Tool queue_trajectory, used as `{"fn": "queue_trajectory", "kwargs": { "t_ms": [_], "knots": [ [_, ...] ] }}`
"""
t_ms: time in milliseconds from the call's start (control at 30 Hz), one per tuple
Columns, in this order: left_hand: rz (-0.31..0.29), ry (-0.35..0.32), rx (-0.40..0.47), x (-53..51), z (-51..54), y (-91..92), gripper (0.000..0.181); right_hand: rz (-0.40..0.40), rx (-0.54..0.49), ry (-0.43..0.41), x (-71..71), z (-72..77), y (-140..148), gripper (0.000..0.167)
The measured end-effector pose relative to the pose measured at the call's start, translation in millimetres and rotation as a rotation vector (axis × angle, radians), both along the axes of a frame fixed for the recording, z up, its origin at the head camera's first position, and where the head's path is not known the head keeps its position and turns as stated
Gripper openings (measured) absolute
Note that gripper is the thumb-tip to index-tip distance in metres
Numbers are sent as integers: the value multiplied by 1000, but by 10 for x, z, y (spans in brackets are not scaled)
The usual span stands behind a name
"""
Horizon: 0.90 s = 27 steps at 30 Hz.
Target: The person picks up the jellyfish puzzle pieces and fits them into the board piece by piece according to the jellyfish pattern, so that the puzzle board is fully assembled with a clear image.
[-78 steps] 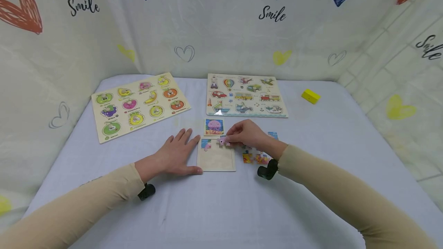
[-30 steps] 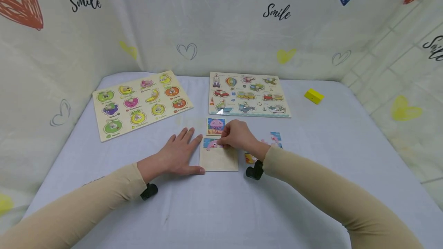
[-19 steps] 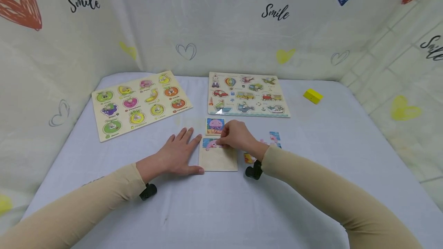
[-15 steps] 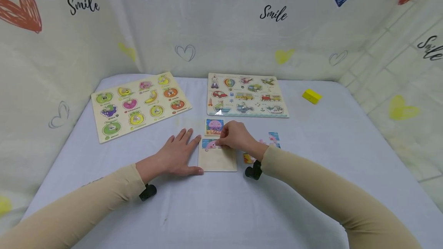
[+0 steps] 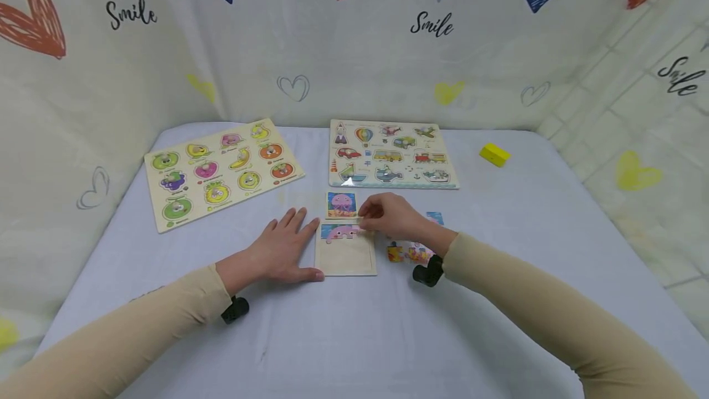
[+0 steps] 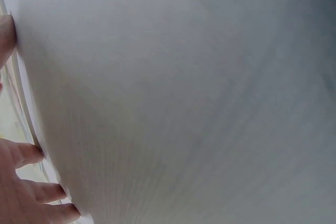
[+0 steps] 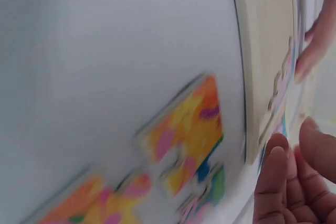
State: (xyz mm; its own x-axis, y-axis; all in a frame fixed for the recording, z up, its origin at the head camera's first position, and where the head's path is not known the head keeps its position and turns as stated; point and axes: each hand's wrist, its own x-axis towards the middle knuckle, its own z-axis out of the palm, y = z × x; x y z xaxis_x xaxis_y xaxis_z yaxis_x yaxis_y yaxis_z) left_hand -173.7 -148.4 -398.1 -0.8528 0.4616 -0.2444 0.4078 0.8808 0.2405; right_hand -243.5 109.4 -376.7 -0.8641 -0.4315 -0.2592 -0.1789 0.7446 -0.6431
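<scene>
A wooden puzzle tray (image 5: 346, 260) lies flat in front of me, with joined pink-and-blue jigsaw pieces (image 5: 340, 232) along its far edge. My left hand (image 5: 279, 251) rests flat on the cloth with fingers spread, its thumb and forefinger at the tray's left edge. Over the tray's far right corner is my right hand (image 5: 392, 217), fingers bent loosely. In the right wrist view, no piece shows between its thumb and fingers (image 7: 272, 184). Beyond the tray is a small jellyfish picture (image 5: 341, 204). Loose jigsaw pieces (image 7: 186, 129) lie right of the tray, partly hidden by my right hand and wrist.
A fruit puzzle board (image 5: 221, 174) lies at the far left, and a vehicle puzzle board (image 5: 393, 154) at the back middle. A yellow block (image 5: 495, 154) sits at the far right. A printed curtain hangs behind the table.
My right hand brought a pink piece into the tray's far row, pressed there, then drew back to the right, leaving the row uncovered. My left hand stayed beside the tray.
</scene>
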Motion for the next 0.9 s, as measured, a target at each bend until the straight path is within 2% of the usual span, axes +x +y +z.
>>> {"fn": "queue_trajectory", "kwargs": {
  "t_ms": [433,633,900],
  "knots": [
    [-11,-1,13,11,18,2,106,-46,-77,33,-81,92,766,34],
    [-7,-4,9,5,13,4,106,-111,-38,22,-131,93,1105,39],
    [-3,-4,9,7,5,-4,106,-137,38,-4,-152,9,1380,41]
  ]
}}
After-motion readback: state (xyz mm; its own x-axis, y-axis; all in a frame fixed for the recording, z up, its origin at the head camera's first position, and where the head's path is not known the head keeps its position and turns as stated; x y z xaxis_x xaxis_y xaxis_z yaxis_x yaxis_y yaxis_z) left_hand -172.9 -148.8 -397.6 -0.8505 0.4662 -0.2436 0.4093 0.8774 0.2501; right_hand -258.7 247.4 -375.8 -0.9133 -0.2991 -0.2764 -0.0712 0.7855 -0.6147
